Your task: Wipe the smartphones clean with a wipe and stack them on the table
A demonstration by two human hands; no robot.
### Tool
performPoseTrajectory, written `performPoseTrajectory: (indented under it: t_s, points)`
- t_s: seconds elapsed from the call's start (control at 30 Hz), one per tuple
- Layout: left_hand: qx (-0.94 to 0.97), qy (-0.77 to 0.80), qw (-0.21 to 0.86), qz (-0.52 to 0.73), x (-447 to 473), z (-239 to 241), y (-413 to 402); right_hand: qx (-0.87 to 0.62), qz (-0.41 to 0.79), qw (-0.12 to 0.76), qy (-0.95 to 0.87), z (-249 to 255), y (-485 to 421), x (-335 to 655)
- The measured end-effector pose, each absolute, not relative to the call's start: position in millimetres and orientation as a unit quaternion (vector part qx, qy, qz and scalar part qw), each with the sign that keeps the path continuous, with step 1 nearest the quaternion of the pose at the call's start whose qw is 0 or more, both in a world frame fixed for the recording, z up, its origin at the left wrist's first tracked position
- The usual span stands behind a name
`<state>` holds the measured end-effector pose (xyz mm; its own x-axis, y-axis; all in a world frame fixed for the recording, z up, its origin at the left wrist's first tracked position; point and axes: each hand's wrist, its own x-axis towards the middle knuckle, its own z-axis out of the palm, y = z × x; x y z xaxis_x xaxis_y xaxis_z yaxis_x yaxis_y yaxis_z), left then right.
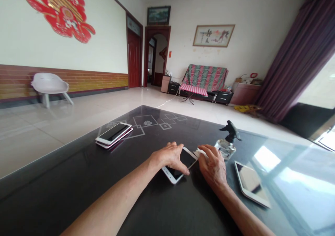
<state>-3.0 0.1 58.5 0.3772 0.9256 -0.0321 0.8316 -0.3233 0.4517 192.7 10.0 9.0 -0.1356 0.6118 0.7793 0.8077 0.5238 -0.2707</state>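
A white phone (183, 164) lies face up on the dark glass table (78, 180). My left hand (170, 156) rests over its left half, fingers curled down on it, holding it in place. My right hand (213, 164) is just right of the phone, fingers closed round a small white cloth or wipe (200, 152) that touches the phone's top right corner. A clear spray bottle (227, 143) with a black trigger head stands just beyond my right hand.
Two stacked phones (113, 134) lie at the table's far left. Another white phone (251, 183) lies at the right. Beyond the table are a tiled floor, a white chair (49, 86) and a covered sofa (205, 79).
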Motion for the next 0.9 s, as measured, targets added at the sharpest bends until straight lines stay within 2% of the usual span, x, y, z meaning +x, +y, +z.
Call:
performPoseTrajectory:
  t_s: [0.27,0.47,0.73,0.9]
  points:
    - [0.785,0.597,0.139,0.087,22,59,-18,-0.411,-0.136,0.460,-0.775,14,2,188]
    - [0.766,0.616,0.141,0.118,24,53,-16,-0.382,-0.123,0.461,-0.792,18,-5,185]
    - [0.704,0.620,0.287,0.193,-9,63,10,-0.352,-0.084,0.483,-0.797,19,-8,184]
    - [0.632,0.592,0.452,0.216,-24,64,16,-0.325,-0.001,0.492,-0.807,19,-14,174]
